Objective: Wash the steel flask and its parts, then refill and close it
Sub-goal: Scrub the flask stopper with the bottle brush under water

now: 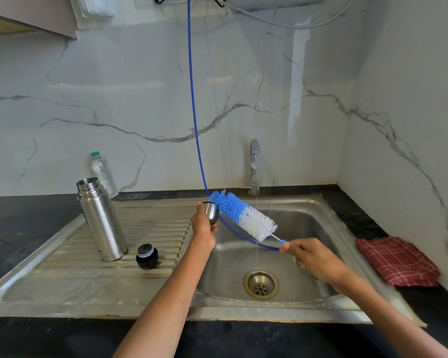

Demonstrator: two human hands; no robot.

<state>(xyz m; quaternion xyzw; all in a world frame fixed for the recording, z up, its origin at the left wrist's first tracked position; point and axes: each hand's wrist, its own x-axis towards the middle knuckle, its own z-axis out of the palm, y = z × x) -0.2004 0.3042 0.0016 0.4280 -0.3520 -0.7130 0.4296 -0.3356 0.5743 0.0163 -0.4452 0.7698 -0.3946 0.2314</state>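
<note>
Steel cup over sink, pinched in left hand fingers; brush handle pinched by right hand. Probably light, wet, slippery, so best gripped round the rim.

- Bright, even daylight; soft white cast over the marble wall.
- Pale vertical streak of reflected glare on the wall at 1 o'clock; a fainter horizontal sheen at 10 o'clock.
- Steel flask shows sharp highlights down its side; sink basin gleams dully.
- Shadows weak and short; dark surface swallows detail at 6 and 9 o'clock.
- Wide-angle bowing: sink edges and wall corner curve toward the frame edges.
- Right hand slightly motion-blurred; top corners soft and smeared.
</note>
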